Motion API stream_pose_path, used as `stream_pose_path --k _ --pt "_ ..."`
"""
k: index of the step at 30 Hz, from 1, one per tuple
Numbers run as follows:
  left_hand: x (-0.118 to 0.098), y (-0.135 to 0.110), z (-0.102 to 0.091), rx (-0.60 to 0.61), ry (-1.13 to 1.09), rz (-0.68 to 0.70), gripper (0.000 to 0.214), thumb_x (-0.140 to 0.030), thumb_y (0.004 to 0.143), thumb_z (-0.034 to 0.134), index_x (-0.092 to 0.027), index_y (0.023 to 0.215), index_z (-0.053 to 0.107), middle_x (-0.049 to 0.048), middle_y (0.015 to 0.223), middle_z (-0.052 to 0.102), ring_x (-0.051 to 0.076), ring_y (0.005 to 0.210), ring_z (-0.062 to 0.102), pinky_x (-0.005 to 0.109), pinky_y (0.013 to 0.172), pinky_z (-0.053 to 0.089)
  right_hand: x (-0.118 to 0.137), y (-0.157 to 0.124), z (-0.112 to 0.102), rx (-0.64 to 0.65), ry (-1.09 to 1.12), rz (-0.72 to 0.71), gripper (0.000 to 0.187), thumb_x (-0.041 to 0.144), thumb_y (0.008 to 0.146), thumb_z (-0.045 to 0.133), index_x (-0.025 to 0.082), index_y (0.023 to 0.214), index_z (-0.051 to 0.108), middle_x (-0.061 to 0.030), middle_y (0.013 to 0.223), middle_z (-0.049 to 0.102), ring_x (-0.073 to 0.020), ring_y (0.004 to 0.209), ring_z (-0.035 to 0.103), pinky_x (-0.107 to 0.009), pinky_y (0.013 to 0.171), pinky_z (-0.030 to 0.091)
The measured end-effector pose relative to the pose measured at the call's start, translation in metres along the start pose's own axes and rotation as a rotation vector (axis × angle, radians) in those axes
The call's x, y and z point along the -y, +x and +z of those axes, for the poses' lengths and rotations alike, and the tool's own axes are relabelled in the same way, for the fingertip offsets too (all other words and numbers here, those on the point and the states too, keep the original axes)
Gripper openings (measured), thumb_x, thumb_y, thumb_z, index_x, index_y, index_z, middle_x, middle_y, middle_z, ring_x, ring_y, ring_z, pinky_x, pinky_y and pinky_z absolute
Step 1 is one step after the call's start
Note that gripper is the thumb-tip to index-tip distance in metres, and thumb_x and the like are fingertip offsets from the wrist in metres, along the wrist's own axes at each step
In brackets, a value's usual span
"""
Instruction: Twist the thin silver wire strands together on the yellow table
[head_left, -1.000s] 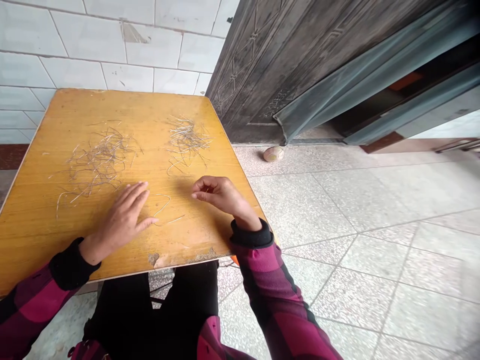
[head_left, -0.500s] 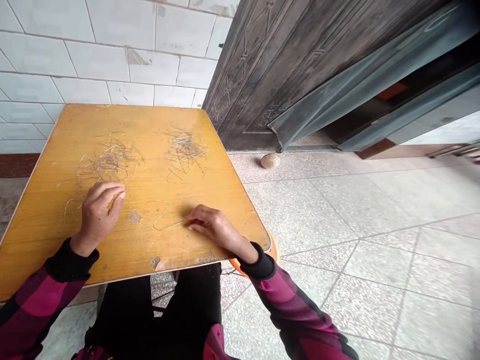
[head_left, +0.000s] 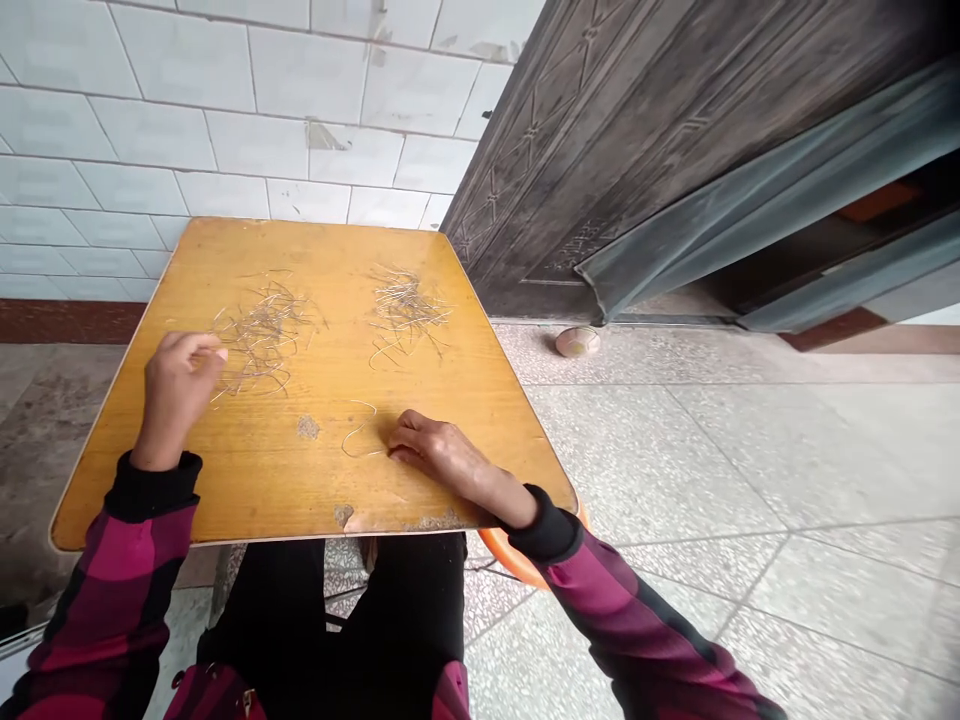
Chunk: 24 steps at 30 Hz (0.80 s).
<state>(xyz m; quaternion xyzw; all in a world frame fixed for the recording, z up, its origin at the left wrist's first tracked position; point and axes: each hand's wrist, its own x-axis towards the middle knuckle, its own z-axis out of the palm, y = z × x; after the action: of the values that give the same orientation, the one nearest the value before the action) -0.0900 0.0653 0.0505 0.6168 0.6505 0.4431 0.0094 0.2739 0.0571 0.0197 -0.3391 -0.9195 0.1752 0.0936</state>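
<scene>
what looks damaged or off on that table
The yellow wooden tabletop looks damaged: chips break its near edge, and a rough worn patch sits further in, with dull bare material showing through the glossy finish.

Qty: 2 hands, i.e. 1 L hand (head_left: 180, 385) + 1 R hand (head_left: 442, 455). 1 wood counter (head_left: 300, 250) w/ 2 strand piles, 1 L pile (head_left: 262, 335) + 1 R pile (head_left: 405, 312), plus 1 loose strand (head_left: 355, 424). Also 1 orange stool (head_left: 510, 555), 1 door (head_left: 600, 150), 1 small round obj (head_left: 577, 342) on floor (head_left: 675, 450).
</scene>
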Motion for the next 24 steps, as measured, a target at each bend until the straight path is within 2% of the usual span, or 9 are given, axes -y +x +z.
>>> stream_pose_path --k 2,4,9,13,16,20,24 --pt "0.0 -0.001 0.003 0.121 0.079 0.02 0.011 -0.027 0.078 0.061 -0.019 0.082 0.067 0.0035 0.084 0.063 0.019 0.075 0.061 0.037 0.074 0.051 0.002 0.004 -0.002 0.037 -0.122 -0.025 0.014 0.017 0.095 0.05 0.016 0.088 0.062 -0.0046 0.089 0.058 -0.0117 0.069 0.055 -0.024 0.06 0.041" --pt "-0.001 -0.001 0.002 0.166 0.134 0.038 0.011 -0.028 0.078 0.06 -0.021 0.082 0.067 0.0043 0.085 0.063 0.021 0.078 0.062 0.038 0.077 0.051 0.006 0.009 -0.004 0.079 -0.281 -0.067 0.017 0.016 0.096 0.048 0.015 0.085 0.061 -0.0046 0.086 0.059 -0.0112 0.064 0.052 -0.025 0.054 0.036" --pt "0.001 0.004 -0.016 0.031 0.14 -0.014 0.016 -0.031 0.081 0.056 -0.02 0.083 0.067 0.0057 0.088 0.065 0.022 0.081 0.063 0.039 0.081 0.051 0.012 0.021 -0.006 0.153 -0.58 -0.219 0.022 0.006 0.094 0.042 0.014 0.082 0.059 -0.0069 0.085 0.059 -0.0125 0.059 0.046 -0.029 0.05 0.027" --pt "0.008 0.004 -0.019 0.019 0.101 -0.024 0.016 -0.031 0.08 0.057 -0.019 0.083 0.068 0.0042 0.086 0.064 0.019 0.076 0.063 0.037 0.077 0.051 0.008 0.037 -0.014 0.175 -0.668 -0.244 0.023 0.006 0.095 0.04 0.013 0.087 0.061 -0.0085 0.084 0.06 -0.0143 0.063 0.049 -0.03 0.051 0.027" --pt "0.008 -0.001 -0.006 0.091 0.085 0.069 0.014 -0.028 0.083 0.057 -0.019 0.084 0.068 0.0047 0.088 0.065 0.02 0.081 0.063 0.035 0.079 0.051 -0.002 0.053 -0.027 0.196 -0.725 -0.171 0.026 0.008 0.095 0.038 0.013 0.087 0.062 -0.0091 0.086 0.062 -0.0143 0.063 0.05 -0.03 0.051 0.023" --pt "0.004 -0.01 0.016 0.185 0.124 0.21 0.014 -0.024 0.086 0.055 -0.019 0.086 0.068 0.0065 0.092 0.065 0.023 0.093 0.06 0.037 0.085 0.049 -0.026 0.079 -0.048 0.208 -0.754 0.013 0.032 0.01 0.095 0.033 0.013 0.09 0.064 -0.0095 0.091 0.063 -0.0138 0.061 0.049 -0.03 0.049 0.018" --pt "0.004 -0.015 0.035 0.215 0.192 0.248 0.013 -0.026 0.086 0.057 -0.019 0.087 0.068 0.0078 0.093 0.062 0.024 0.094 0.057 0.039 0.087 0.047 -0.054 0.1 -0.067 0.13 -0.721 0.192 0.03 0.017 0.095 0.037 0.012 0.091 0.066 -0.0124 0.097 0.064 -0.0154 0.063 0.052 -0.03 0.05 0.018"
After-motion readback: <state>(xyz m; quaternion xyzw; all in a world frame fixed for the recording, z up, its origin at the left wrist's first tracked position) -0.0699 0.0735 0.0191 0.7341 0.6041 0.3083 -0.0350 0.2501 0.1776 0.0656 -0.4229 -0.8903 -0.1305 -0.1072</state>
